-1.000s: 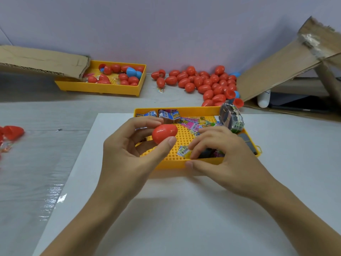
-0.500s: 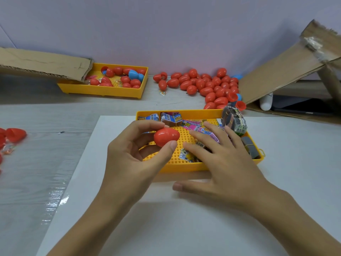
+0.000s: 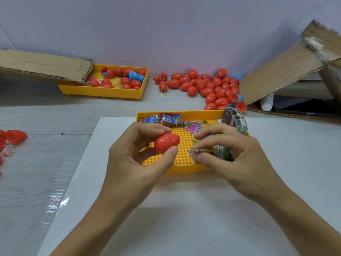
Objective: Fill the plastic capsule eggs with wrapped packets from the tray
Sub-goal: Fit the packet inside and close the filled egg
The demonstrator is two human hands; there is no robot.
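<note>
My left hand (image 3: 132,163) holds a closed red capsule egg (image 3: 166,143) between thumb and fingers, above the left part of a yellow perforated tray (image 3: 182,156). My right hand (image 3: 232,157) pinches a thin printed wrapped packet (image 3: 204,150) between thumb and forefinger over the tray's right half. More colourful packets (image 3: 190,124) lie along the tray's far side, and a stack of packets (image 3: 235,120) leans on its far right corner. The hand hides the tray's right part.
A heap of red eggs (image 3: 206,85) lies by the wall. A second yellow tray (image 3: 103,89) with red and blue eggs sits far left under a cardboard flap (image 3: 44,65). Another cardboard box (image 3: 289,71) stands at right. Red egg halves (image 3: 14,136) lie at the left edge. The near tray sits on a white sheet (image 3: 184,218).
My right hand went from reaching flat over the packets to lifting one packet pinched in its fingertips. The left hand kept the red egg almost still.
</note>
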